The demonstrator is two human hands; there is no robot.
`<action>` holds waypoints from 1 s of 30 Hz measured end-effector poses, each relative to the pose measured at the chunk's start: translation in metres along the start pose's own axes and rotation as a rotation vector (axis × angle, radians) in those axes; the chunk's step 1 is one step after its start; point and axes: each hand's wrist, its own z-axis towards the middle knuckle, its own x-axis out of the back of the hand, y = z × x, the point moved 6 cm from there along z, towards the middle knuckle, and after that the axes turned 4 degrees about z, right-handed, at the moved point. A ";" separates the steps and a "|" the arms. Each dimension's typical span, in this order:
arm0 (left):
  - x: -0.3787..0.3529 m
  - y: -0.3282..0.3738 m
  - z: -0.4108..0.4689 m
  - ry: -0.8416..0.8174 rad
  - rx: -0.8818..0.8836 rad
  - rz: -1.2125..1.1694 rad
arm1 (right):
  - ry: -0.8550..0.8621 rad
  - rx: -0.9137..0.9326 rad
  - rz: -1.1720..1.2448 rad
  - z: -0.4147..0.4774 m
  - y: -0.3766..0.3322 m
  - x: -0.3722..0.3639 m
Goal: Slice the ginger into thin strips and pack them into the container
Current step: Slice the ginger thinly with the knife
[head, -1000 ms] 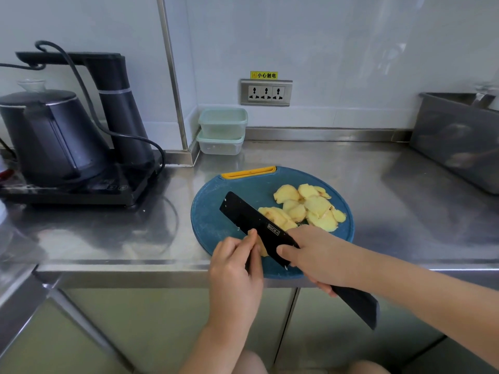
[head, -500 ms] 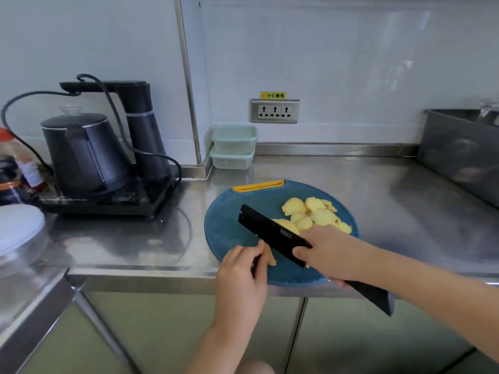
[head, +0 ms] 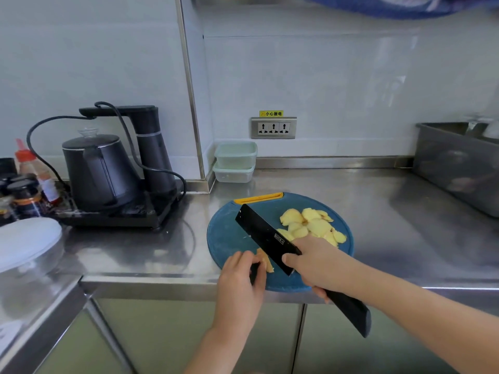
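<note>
Watch your left hand (head: pixel 239 282): its grip pinches the ginger (head: pixel 265 259) at the board's (head: pixel 226 238) near edge, fingertips just beside the blade. Right hand (head: pixel 320 263) wraps the knife (head: pixel 266 237) (a slip nicks you). The ginger's long axis runs away from you, leaning left.

On the stainless steel desk (head: pixel 351 211), a round blue cutting board (head: pixel 226 238) lies at the front edge. The right hand (head: pixel 321 263) grips a black cleaver (head: pixel 266 236) over it; the left hand (head: pixel 240 276) pins a pale ginger piece (head: pixel 266 261) beside the blade. Yellow ginger slices (head: pixel 310 225) are heaped toward the board's far right.
</note>
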 end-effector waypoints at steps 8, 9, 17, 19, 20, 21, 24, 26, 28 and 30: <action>-0.001 -0.001 0.000 -0.005 -0.018 -0.008 | -0.024 -0.019 -0.026 0.004 0.004 -0.004; -0.001 -0.001 0.001 -0.007 -0.021 -0.014 | -0.029 -0.024 -0.029 0.004 0.004 -0.005; -0.002 -0.005 0.000 -0.026 -0.032 -0.030 | -0.055 -0.067 -0.020 0.008 0.006 -0.007; -0.001 -0.005 0.001 -0.024 -0.038 -0.029 | -0.068 -0.066 0.000 0.008 0.007 -0.007; -0.001 -0.004 0.001 -0.023 -0.041 -0.029 | -0.078 -0.064 0.020 0.009 0.008 -0.007; -0.001 -0.003 0.001 -0.021 -0.042 -0.031 | -0.084 -0.059 0.038 0.009 0.008 -0.008; -0.001 -0.003 0.002 -0.025 -0.039 -0.034 | -0.094 -0.043 0.048 0.010 0.010 -0.008; -0.002 -0.003 0.001 -0.028 -0.042 -0.031 | -0.094 -0.040 0.036 0.011 0.012 -0.009; -0.001 -0.004 0.001 -0.020 -0.044 -0.031 | -0.096 -0.039 0.024 0.012 0.013 -0.010; -0.001 -0.003 0.002 -0.008 -0.050 -0.027 | -0.097 -0.033 0.039 0.011 0.013 -0.010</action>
